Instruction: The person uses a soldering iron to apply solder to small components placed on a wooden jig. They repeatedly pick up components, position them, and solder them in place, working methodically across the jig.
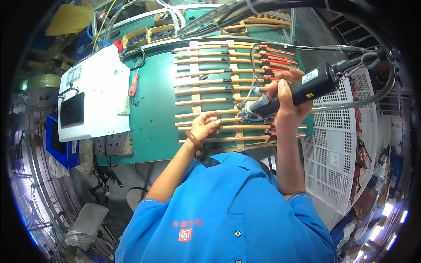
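My right hand (287, 103) is wrapped round a black power screwdriver (313, 85), tilted with its metal head (252, 114) down over one of the wooden rods (199, 102). My left hand (203, 127), with a brown bangle at the wrist, pinches a small black part (219, 117) just left of that head. Several slim rods lie side by side across a rack, most with a black clip (228, 70) near the middle and red pieces (280, 58) at the right ends. A loose black clip (203, 77) sits between two rods.
A white machine (94, 94) stands at the left of the green table (153, 118), beside a red-handled screwdriver (134, 83) and small black bits. Boxes of black parts (161, 33) line the back. Cables arch over the right side, above white perforated crates (329, 153).
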{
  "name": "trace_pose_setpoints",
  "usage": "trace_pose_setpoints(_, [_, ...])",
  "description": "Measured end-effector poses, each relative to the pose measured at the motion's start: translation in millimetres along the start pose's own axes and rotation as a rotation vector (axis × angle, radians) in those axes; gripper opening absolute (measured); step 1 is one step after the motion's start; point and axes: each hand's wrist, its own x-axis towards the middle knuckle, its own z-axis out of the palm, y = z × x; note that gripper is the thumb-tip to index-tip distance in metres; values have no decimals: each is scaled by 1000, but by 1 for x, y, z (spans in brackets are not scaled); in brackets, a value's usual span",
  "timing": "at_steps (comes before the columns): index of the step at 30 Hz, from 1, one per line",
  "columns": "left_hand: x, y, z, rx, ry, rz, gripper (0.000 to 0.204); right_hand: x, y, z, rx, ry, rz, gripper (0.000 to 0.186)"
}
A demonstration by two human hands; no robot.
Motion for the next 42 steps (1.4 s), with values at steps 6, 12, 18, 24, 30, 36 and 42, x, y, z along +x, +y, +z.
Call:
trace_pose_setpoints(6, [50,-5,5,880,202,629,18,16,14,2,-6,25,-36,25])
trace_pose_setpoints(12, [84,-16,8,1123,23,775,13,31,35,3,-22,27,-83,30])
trace_pose_setpoints(18, [72,-16,18,1176,43,678,12,14,53,1,-14,38,-20,32])
trace_pose_setpoints(24, [71,-19,16,1345,69,842,16,4,59,5,-9,33,-40,31])
trace_pose_setpoints(30, [65,-13,19,1297,109,864,16,5,61,6,3,40,-48,40])
trace_pose_setpoints(36, [68,-20,14,1181,92,797,18,1,72,4,-18,49,-48,41])
trace_pose_setpoints(42, [71,-24,11,1169,79,815,19,-4,75,2,40,47,-21,41])
